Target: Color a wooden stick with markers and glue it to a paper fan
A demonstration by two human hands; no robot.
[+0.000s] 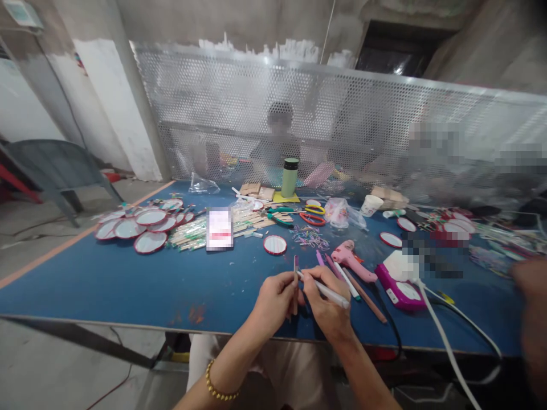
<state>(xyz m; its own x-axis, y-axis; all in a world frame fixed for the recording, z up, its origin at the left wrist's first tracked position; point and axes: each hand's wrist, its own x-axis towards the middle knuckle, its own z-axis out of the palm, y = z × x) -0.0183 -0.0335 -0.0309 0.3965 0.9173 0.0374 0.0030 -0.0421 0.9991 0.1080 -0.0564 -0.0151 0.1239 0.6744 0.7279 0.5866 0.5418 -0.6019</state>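
Note:
Upright between the fingertips of my left hand point(273, 299) is a flat wooden stick point(296, 263), its upper end coloured purple. My right hand point(328, 304) grips a white marker pen point(334, 294) like a writing tool. The pen's tip points at the stick near the purple part; whether it touches, I cannot tell. Just right of that hand lie several more pens point(346, 281) and a pink hot glue gun point(354, 261). A round red-rimmed mirror point(274, 245) lies beyond my hands, beside a scatter of small coloured clips point(310, 236).
Stacked round mirrors point(150, 218) and a bundle of sticks point(190, 234) occupy the left. A phone point(220, 229), pliers point(313, 218), green bottle point(289, 179) and paper cup point(371, 205) stand or lie farther back. Cables point(444, 336) trail from a magenta box point(395, 290). Another person's blurred arm point(532, 307) shows at right.

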